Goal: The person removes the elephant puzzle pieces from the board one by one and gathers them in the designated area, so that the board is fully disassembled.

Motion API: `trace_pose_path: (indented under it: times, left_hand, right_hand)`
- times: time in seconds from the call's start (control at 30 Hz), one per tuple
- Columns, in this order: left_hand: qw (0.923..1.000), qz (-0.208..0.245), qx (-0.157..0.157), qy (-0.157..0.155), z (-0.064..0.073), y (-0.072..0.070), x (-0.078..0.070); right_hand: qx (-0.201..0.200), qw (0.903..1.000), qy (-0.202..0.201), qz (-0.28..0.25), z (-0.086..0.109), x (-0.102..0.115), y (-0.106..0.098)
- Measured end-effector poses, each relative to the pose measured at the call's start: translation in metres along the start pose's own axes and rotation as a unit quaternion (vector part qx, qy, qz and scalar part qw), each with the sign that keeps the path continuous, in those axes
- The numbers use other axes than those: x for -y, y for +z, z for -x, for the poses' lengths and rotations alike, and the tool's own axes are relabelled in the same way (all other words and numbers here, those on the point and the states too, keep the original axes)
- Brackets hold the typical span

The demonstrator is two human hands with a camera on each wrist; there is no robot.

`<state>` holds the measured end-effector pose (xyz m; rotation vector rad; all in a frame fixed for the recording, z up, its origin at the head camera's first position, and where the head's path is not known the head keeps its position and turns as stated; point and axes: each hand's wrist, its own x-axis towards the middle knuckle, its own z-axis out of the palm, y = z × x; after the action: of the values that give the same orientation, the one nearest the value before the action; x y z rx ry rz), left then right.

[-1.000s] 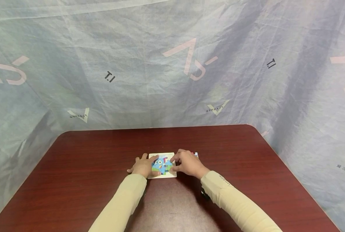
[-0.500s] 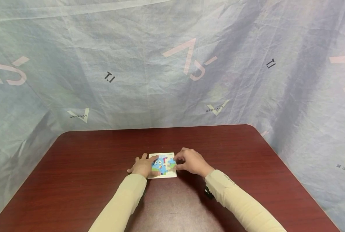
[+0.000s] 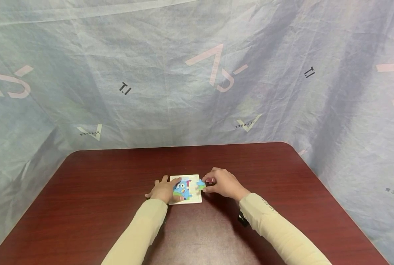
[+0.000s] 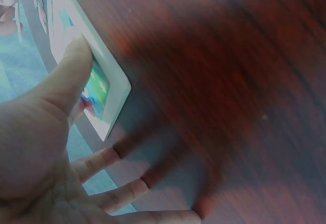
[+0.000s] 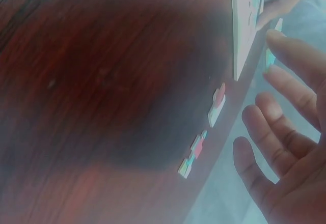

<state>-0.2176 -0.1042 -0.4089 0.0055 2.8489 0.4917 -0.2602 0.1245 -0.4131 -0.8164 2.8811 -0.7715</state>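
Observation:
A white-framed jigsaw board (image 3: 196, 199) with a blue cartoon animal lies flat on the table. My left hand (image 3: 162, 190) rests at its left side with fingers spread; in the left wrist view the thumb (image 4: 77, 56) lies over the board's edge. My right hand (image 3: 226, 184) pinches a blue and green jigsaw piece (image 3: 200, 184) between thumb and fingers, above the board's right side. In the right wrist view that puzzle piece (image 5: 270, 56) shows edge-on, raised off the table, and the other fingers are apart from it. Part of the picture is hidden under my left hand.
Loose jigsaw pieces, one with red on it (image 5: 217, 105) and another red and teal (image 5: 193, 154), lie on the table to the right of the board, partly hidden by my right hand in the head view. A printed grey cloth (image 3: 170, 92) hangs behind the dark red table (image 3: 117, 165).
My right hand has lifted the blue and green piece from the board's picture and drawn it to the right, baring pale board beneath. My left hand has stayed in place.

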Motion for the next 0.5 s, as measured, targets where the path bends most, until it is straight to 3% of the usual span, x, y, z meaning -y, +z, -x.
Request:
trace_pose_path:
  times: [0.5]
  left_hand:
    - [1.0000, -0.006, -0.002, -0.001, -0.006, 0.004, 0.002]
  right_hand:
    - [-0.012, 0.9998, 0.014, -0.007, 0.007, -0.013, -0.016]
